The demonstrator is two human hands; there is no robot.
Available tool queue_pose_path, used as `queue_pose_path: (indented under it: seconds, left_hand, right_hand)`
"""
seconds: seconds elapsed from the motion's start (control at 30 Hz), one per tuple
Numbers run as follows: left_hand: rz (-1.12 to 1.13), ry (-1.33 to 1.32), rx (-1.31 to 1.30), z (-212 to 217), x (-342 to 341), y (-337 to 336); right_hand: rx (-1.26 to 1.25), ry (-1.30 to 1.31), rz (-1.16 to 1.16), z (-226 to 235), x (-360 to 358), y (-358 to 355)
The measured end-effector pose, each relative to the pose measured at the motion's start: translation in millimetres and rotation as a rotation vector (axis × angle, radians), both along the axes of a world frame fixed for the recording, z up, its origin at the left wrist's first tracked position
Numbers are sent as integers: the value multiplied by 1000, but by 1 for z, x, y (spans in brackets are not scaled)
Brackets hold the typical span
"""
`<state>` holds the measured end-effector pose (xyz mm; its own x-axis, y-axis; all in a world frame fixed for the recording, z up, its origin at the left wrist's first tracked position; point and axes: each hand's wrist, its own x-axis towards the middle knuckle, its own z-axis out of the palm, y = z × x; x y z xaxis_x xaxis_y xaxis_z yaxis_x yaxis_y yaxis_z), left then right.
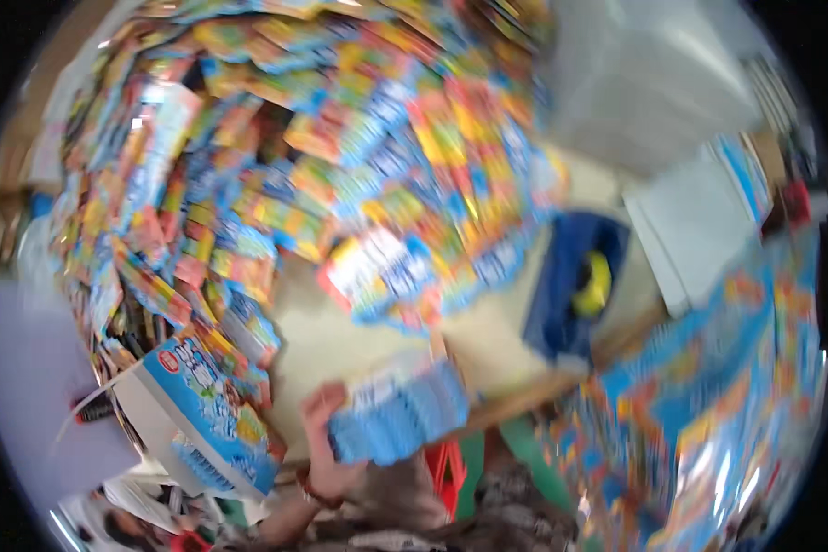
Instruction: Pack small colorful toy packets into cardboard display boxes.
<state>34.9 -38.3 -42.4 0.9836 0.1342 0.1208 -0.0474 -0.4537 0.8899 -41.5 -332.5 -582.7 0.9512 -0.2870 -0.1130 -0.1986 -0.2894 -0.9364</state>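
Note:
The whole view is motion-blurred. My left hand (327, 451) comes up from the lower edge with a band at the wrist. It grips a thick stack of blue and white packets (400, 414) by its left end, just above the near edge of the pale tabletop (340, 340). My right hand does not show; a tan patch under the stack is too blurred to identify. A big heap of colourful snack packets (386, 166) covers the table beyond the stack.
An open white carton with blue print (202, 405) stands at the lower left. A dark blue bin (561, 304) holding a yellow thing (593, 281) sits right of the heap. White boxes (699, 230) stand at right, above more colourful packets (708, 396).

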Motion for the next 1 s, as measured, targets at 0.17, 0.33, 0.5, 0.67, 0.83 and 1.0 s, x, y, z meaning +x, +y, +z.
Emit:
queue_pose_path:
  seconds: [0.17,0.33,0.5,0.67,0.83,1.0]
  left_hand:
    - [58,40,116,21,-21,24]
    - [137,28,136,9,-28,15]
    - [148,55,-67,12,-12,11]
    - [148,2,-42,1,-24,14]
    - [149,36,120,14,-22,12]
    - [24,110,43,11,-24,26]
  right_hand:
    - [179,-92,255,48,124,131]
    - [219,-64,329,91,128,150]
    - [260,21,318,156,110,176]
    - [229,78,252,225,99,167]
    - [109,94,192,281,91,128]
    - [-74,150,106,356,42,67]
